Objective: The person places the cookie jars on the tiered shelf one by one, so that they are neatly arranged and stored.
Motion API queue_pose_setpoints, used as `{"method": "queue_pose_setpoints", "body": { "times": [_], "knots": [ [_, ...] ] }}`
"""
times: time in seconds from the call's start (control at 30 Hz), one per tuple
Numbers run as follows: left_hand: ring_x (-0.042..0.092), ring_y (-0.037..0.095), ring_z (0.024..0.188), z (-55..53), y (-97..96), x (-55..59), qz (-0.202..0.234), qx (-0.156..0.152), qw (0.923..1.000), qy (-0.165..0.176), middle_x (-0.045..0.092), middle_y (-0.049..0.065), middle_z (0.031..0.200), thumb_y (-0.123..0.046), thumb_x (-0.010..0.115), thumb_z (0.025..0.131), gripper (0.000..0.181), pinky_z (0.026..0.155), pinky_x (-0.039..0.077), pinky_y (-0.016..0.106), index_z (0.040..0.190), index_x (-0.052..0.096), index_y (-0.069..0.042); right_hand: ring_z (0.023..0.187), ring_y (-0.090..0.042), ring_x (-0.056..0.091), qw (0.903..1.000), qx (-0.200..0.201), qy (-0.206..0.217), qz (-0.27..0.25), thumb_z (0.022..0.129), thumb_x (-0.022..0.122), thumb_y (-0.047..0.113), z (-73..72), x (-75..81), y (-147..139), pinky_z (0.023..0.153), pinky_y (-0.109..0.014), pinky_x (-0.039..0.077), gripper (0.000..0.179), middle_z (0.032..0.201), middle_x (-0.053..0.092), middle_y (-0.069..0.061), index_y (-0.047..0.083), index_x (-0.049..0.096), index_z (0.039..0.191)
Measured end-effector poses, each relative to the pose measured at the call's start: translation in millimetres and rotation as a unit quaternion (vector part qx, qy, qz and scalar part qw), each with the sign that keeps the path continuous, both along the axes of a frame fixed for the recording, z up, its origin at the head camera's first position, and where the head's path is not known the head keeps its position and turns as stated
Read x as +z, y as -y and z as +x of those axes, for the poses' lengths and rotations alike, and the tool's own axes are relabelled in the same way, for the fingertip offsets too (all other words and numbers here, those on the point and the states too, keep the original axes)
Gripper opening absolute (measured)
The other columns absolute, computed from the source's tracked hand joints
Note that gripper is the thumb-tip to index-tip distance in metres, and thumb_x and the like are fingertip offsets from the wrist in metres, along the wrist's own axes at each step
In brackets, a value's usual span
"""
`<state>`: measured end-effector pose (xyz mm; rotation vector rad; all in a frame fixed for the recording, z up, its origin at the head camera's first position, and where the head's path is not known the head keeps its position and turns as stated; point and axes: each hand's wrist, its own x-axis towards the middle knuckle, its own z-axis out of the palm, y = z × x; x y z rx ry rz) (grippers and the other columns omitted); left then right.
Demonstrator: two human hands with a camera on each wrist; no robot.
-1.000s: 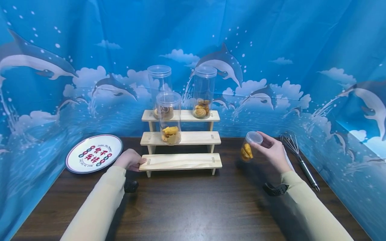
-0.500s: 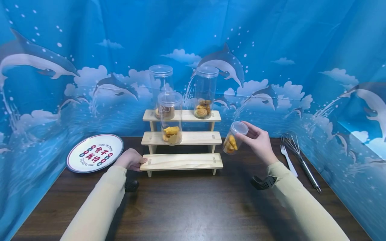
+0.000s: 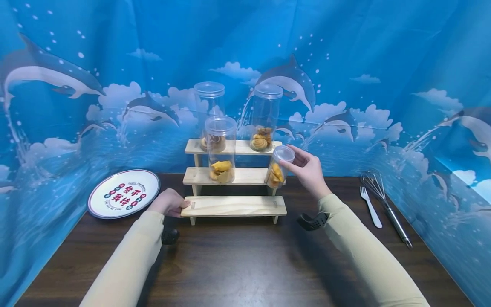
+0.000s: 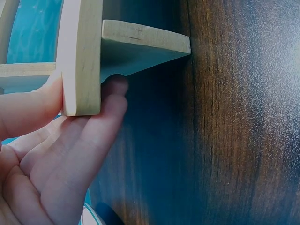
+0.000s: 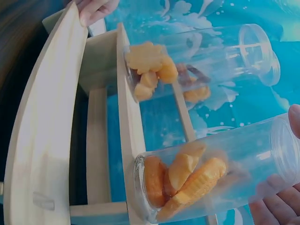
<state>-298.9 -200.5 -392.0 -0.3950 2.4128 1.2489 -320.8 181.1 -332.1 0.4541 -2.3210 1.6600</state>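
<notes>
My right hand [image 3: 308,170] grips a small clear jar [image 3: 275,175] near its lid, thumb on one side and fingers on the other. Yellow-orange pastries lie in the jar's bottom. Its base is at the right end of the middle tier [image 3: 247,175] of a three-step wooden stand; whether it bears its full weight there I cannot tell. My left hand [image 3: 168,203] pinches the left end of the lowest tier [image 3: 234,206], with the thumb above and fingers below the board [image 4: 79,61] in the left wrist view.
A taller jar [image 3: 221,149] with yellow pieces stands on the middle tier's left. On the top tier are two tall jars, one left [image 3: 209,102] and one right [image 3: 265,115]. A plate [image 3: 124,194] leans at left; a fork [image 3: 371,207] and whisk [image 3: 387,209] lie at right.
My right hand has carried the jar leftward and up from beside the stand to the middle tier's right end, uncovering the fork. The left hand keeps its hold on the lowest tier.
</notes>
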Motion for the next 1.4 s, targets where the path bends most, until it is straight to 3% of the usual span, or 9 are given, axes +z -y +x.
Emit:
{"method": "queue_pose_setpoints", "body": {
  "times": [0.5,0.87,1.1,1.4],
  "knots": [
    [0.062,0.018,0.069,-3.4,-3.0,-4.9,-0.002,-0.003,1.0,0.002,0.062,0.012,0.078,-0.008,0.061,0.092,0.029,0.065,0.058,0.03,0.107,0.054,0.016,0.118,-0.023,0.058,0.9999,0.005,0.0,-0.012,0.08,0.075,0.037,-18.5,-1.0,24,0.095,-0.033,0.05,0.064,0.131,0.058,-0.011,0.013,0.052,0.135],
    [0.062,0.018,0.069,-2.2,-2.2,-3.5,-0.006,-0.003,1.0,0.005,0.062,0.012,0.078,-0.009,0.061,0.092,0.029,0.065,0.058,0.03,0.108,0.055,0.015,0.118,-0.023,0.058,0.9997,0.018,0.016,-0.01,0.081,0.075,0.037,-21.9,1.8,36,0.096,-0.034,0.049,0.067,0.131,0.057,-0.011,0.01,0.05,0.137],
    [0.063,0.02,0.071,-0.6,0.3,1.1,-0.013,-0.007,0.9999,0.003,0.063,0.014,0.08,-0.009,0.06,0.092,0.031,0.066,0.058,0.031,0.109,0.054,0.016,0.122,-0.021,0.054,0.9993,0.006,0.019,-0.032,0.079,0.075,0.043,-27.1,-2.5,42,0.099,-0.034,0.047,0.071,0.134,0.055,-0.01,0.012,0.049,0.138],
    [0.063,0.019,0.069,-3.0,2.9,-4.3,-0.01,0.003,0.9999,0.003,0.064,0.012,0.078,-0.009,0.061,0.092,0.028,0.067,0.058,0.031,0.107,0.056,0.014,0.123,-0.02,0.054,0.9991,-0.01,0.021,-0.035,0.081,0.073,0.042,-29.4,-6.4,53,0.101,-0.031,0.045,0.072,0.135,0.054,-0.009,0.011,0.047,0.139]
  ]
}}
